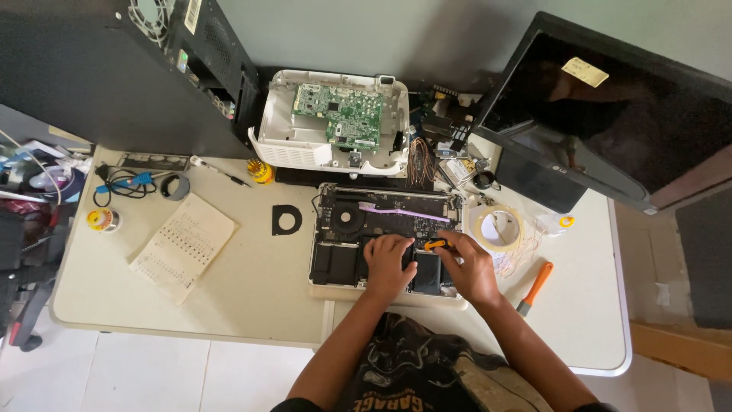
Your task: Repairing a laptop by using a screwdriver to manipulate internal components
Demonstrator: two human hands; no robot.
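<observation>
On the left of the white table (252, 305) lie a roll of solder (101, 220), a grey tape ring (175, 186) and a sheet of paper (183, 246). Behind, an opened white casing (284, 149) holds a green circuit board (340, 114). In the middle sits an open laptop (385, 236), its shell showing a fan (349, 219) and a purple toothbrush (400, 211). The left hand (389, 263) rests flat on it, fingers spread. The right hand (469, 268) grips a small yellow screwdriver (435, 244) over the laptop. Farther right lie a tape roll (498, 227) and an orange-handled tool (535, 288).
</observation>
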